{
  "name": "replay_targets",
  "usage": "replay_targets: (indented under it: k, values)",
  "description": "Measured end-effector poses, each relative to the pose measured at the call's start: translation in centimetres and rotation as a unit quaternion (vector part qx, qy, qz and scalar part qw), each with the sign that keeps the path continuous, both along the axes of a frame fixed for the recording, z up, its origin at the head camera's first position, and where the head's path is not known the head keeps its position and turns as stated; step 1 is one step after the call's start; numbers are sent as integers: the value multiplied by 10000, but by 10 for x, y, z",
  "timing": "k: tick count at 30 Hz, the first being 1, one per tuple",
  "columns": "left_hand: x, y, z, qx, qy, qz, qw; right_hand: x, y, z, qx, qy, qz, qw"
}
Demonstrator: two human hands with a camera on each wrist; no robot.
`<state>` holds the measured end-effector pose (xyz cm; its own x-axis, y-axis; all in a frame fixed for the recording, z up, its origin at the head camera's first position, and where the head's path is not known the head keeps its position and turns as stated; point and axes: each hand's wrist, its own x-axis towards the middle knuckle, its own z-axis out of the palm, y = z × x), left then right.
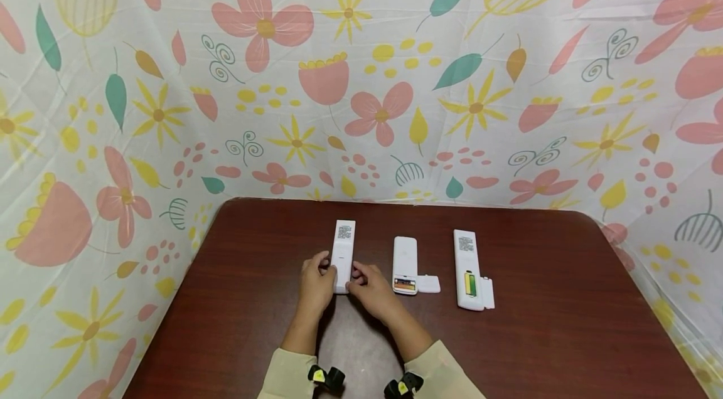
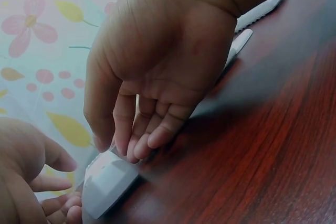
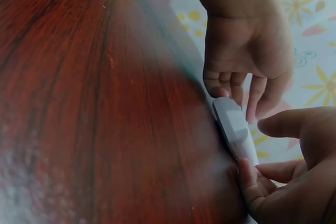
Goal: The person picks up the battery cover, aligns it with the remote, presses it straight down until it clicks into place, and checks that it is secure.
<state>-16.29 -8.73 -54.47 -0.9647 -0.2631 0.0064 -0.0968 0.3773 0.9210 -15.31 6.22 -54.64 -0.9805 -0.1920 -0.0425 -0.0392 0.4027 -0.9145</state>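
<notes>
A white remote control (image 1: 342, 255) lies back side up on the table, a printed code label near its far end and its battery cover in place. My left hand (image 1: 316, 283) holds its left side, with the thumb at the near part. From the right, my right hand (image 1: 374, 292) grips the near right edge between thumb and fingers. Both wrist views show the near end of the remote between the two hands; some fingertips are hidden there.
To the right, a shorter white remote (image 1: 405, 255) shows batteries, its cover (image 1: 428, 284) beside it. Farther right, a longer white remote (image 1: 465, 255) has green batteries exposed and a cover (image 1: 487, 293) against its side. A flowered cloth (image 1: 378, 154) hangs behind the brown table (image 1: 542, 336).
</notes>
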Motion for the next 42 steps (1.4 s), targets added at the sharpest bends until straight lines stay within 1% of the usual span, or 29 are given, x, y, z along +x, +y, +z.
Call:
replay_targets:
  k: [3,6,10,11,15,20,25,28,31,35,38,42]
  values:
    - [0,0,2,174,84,93,9998,0,1,-1,-28,14,-45,10000]
    - [0,1,4,259,189,131,9994,1,2,-1,-90,-59,-44,9999]
    - [0,2,8,335,171,112,9992,2,5,1,-193,-73,-79,9998]
    - [0,2,9,368,156,102,9991,2,6,2,-210,-17,-85,9997]
    - [1,4,11,475,142,85,9987,4,9,3,-308,89,-246,9992]
    - [3,7,14,593,199,39,9980,7,13,7,-617,101,-457,9970]
    - [4,10,17,741,248,-84,9969,10,17,12,-1076,148,-590,9923]
    - [4,11,17,849,283,-143,9959,10,20,15,-1232,198,-620,9903]
    - [5,13,18,1109,279,-246,9931,10,24,17,-1186,187,-692,9904]
    - [7,17,19,1458,218,-481,9879,13,30,20,-1052,167,-871,9905]
    - [8,19,21,1526,198,-634,9861,15,35,22,-1065,143,-988,9893]
    - [10,23,25,1563,172,-702,9851,18,42,23,-1088,-28,-1052,9885]
